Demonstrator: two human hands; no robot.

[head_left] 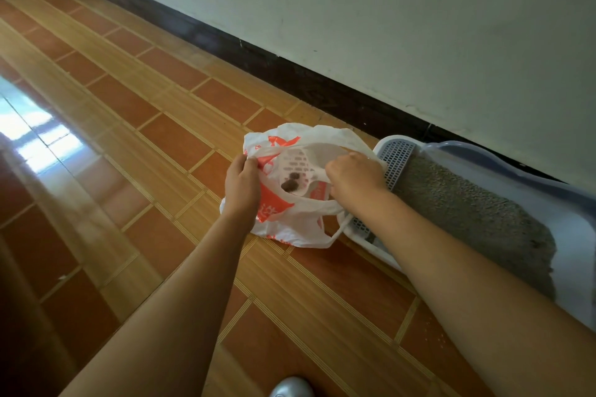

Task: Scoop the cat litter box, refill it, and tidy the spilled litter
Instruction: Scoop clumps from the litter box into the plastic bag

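Observation:
A white plastic bag with orange print [290, 222] lies on the tiled floor beside the litter box [529, 167]. My left hand [241, 185] grips the bag's left rim and holds it wide. My right hand [353, 175] is curled over the handle of a white slotted scoop [298, 162] whose head sits inside the bag. Dark clumps [290, 182] lie on the scoop. Grey litter [467, 200] fills the pale blue box, with a perforated step [395, 155] at its near end.
A white wall with a dark skirting board [290, 74] runs just behind the box. Orange and tan floor tiles [154, 138] stretch to the left, with window glare at the far left. A grey shoe tip [290, 387] shows at the bottom edge.

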